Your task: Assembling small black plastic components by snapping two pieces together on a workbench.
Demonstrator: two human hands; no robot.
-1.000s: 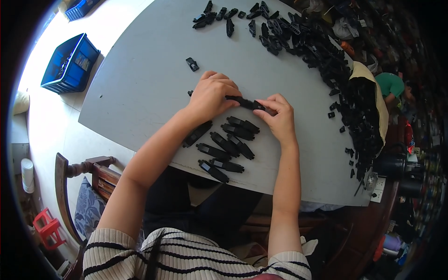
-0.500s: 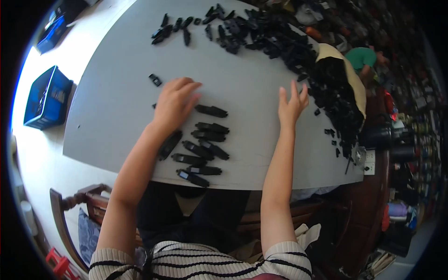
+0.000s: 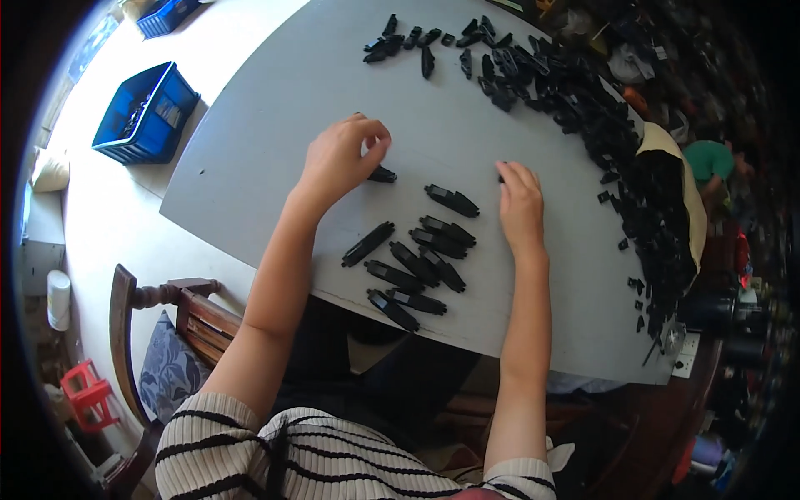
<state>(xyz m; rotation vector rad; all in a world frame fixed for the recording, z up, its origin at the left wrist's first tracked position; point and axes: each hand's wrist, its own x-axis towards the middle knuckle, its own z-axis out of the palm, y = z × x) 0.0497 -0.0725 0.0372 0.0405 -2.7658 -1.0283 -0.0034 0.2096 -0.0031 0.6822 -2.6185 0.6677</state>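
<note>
My left hand (image 3: 344, 157) is over the grey table (image 3: 267, 125), fingers curled in and thumb near the index finger; what they hold, if anything, is hidden. A small dark bit shows at the hand's far edge. Under its thumb side lies a black plastic piece (image 3: 382, 174), partly covered. To the right, my right hand (image 3: 522, 200) is closed, with a small black plastic part (image 3: 502, 178) at its fingertips. Between the hands and nearer me lie several long black plastic casings (image 3: 414, 263), with one casing (image 3: 452, 200) set farther off.
A big heap of black parts (image 3: 583, 108) runs along the far right edge beside a cream-edged sack (image 3: 671, 200). Smaller black pieces (image 3: 408, 37) lie at the far side. Blue crates (image 3: 150, 117) stand on the floor left; a wooden chair (image 3: 179, 308) is near left.
The view has swung, shifting the table rightward in the picture. My left hand has moved to where a small black piece lay, its fingers curling. My right hand, spread before, has closed.
</note>
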